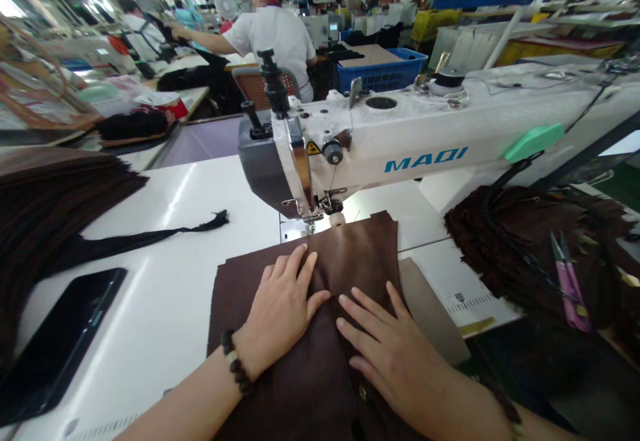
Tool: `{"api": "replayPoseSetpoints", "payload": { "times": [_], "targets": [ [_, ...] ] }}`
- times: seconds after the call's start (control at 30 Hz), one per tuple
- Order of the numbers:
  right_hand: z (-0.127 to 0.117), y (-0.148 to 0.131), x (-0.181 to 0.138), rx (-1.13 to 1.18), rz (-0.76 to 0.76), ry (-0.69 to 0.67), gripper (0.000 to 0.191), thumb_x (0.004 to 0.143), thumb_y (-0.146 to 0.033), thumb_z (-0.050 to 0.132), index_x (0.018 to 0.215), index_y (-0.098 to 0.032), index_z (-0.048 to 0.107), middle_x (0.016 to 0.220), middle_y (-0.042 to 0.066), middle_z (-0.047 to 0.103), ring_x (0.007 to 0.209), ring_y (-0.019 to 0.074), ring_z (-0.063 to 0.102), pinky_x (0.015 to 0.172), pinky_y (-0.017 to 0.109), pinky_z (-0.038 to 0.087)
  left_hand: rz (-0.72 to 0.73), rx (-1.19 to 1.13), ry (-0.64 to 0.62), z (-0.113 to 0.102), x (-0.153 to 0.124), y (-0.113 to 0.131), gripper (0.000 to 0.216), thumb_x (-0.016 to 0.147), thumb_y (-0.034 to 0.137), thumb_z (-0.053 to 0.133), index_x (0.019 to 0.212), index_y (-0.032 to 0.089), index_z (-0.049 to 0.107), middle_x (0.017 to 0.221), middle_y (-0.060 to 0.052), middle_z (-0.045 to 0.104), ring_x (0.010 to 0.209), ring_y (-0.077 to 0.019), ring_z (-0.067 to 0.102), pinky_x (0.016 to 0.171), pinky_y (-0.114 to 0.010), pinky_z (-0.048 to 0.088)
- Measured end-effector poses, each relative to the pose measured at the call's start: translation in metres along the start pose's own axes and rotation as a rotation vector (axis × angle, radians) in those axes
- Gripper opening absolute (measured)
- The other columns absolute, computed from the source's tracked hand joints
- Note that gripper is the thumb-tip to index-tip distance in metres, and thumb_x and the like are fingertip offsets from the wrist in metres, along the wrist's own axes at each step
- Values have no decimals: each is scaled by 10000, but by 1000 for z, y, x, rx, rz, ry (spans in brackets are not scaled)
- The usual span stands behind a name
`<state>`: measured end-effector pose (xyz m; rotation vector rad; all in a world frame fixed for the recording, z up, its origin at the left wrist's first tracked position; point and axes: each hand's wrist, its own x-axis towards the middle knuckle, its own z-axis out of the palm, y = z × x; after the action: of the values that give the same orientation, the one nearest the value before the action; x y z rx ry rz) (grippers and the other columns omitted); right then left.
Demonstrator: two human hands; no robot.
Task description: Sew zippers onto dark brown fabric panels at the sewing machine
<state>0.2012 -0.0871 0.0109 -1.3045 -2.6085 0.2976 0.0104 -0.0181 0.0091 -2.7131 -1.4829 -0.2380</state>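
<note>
A dark brown fabric piece [360, 248] lies across the sewing machine bed, its far edge close to the presser foot [311, 226]. My left hand [283, 304] rests on it left of the centre seam, fingers stretched toward the needle area. To the right of that seam, my right hand [385, 348] lies flat with its fingers spread. Both hands press from above and grip nothing. The white sewing machine [425, 141] stands just beyond the cloth. Part of the fabric is hidden under my hands and wrists.
A black phone [60, 341] lies at the left, below a stack of dark cloth [60, 188] with a black strip [150, 234]. More brown pieces [540, 248] and pink-handled snips [570, 284] are at the right. Behind the machine, a co-worker [275, 38] sits near a blue crate [380, 71].
</note>
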Motion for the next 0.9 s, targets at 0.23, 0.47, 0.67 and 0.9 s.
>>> {"api": "replayPoseSetpoints", "payload": {
  "times": [0.23,0.47,0.67,0.9],
  "targets": [
    [-2,9,11,5,23,-46,341,896,-307,406,1220,-235,487,1345,34,397,1245,255,355,971,636,265,29,-51,22,16,16,-16,496,839,379,510,1221,80,408,1350,-206,383,1241,-316,355,989,-510,318],
    [-7,31,58,-17,21,-55,357,889,-283,418,1237,-212,456,1367,62,365,1272,251,303,973,644,237,52,-118,36,24,59,-57,403,874,380,461,1121,61,467,1125,-201,553,1110,-308,487,944,-496,350],
    [-13,53,91,6,-8,-85,364,882,-267,436,1243,-215,443,1370,62,360,1276,237,299,980,635,215,121,-134,28,20,78,-87,359,839,380,533,1079,113,512,1059,-142,573,989,-267,551,852,-416,433],
    [-18,57,98,42,1,-106,376,873,-271,442,1243,-199,452,1331,113,400,1269,252,312,975,644,197,365,-304,-242,-26,17,-36,237,911,167,372,1053,189,560,1118,-61,547,949,-164,574,844,-295,459]
  ]
}}
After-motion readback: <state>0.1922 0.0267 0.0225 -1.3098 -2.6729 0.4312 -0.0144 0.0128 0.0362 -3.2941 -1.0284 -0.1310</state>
